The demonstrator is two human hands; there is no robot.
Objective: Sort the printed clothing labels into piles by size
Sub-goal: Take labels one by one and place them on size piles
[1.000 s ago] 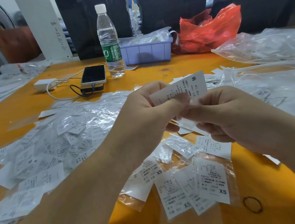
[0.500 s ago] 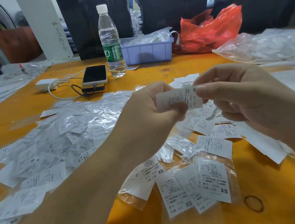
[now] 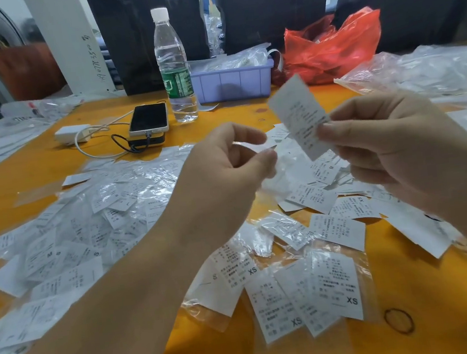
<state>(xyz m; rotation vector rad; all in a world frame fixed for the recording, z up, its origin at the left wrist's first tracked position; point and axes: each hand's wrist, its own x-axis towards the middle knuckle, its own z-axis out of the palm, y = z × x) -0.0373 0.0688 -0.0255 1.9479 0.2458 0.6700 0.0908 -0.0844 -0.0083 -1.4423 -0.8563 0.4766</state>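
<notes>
One white printed paper label (image 3: 298, 117), now passed from left hand (image 3: 223, 178), fingers loosely curled and empty, to pinching right hand (image 3: 394, 151), raised above the orange table (image 3: 34, 171); pile placement follows.

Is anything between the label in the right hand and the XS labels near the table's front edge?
Nothing visible. The right hand pinches the label in open air, and the XS labels lie uncovered; the left hand hovers to their left.
</notes>
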